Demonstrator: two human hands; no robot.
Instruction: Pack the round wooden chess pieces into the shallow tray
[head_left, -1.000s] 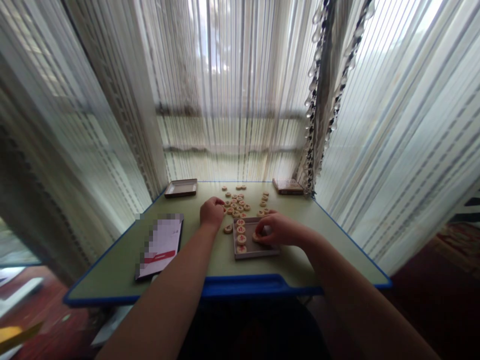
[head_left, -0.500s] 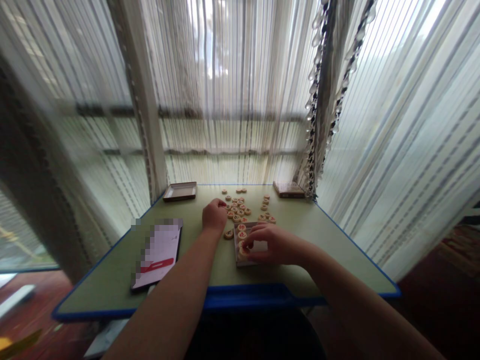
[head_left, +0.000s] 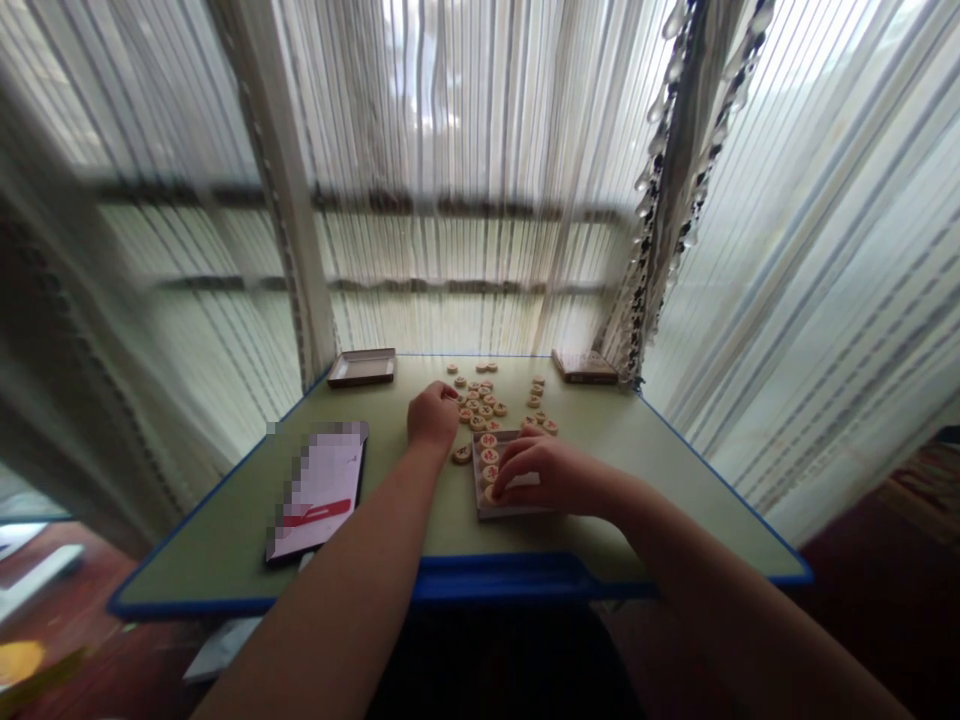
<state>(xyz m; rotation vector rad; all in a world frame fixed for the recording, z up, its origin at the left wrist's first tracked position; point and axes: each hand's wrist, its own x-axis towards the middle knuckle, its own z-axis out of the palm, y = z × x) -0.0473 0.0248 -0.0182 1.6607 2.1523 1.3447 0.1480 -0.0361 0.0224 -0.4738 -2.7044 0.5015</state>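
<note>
Right hand: over the open tray; fingertips of the right hand touch the nearest disc; whether the grip pinches it or only rests on it, cannot tell.
Left hand: the left hand, fingers curled, stands beside the loose discs; whether its grip holds one, cannot tell.
Tray contents: a column of red-marked discs along the left wall; the nearest disc lies at its near end.
Outside tray: one single disc just left of the tray; loose discs scattered beyond it.
Desk: green desk, blue-edged; tablet at left.
</note>
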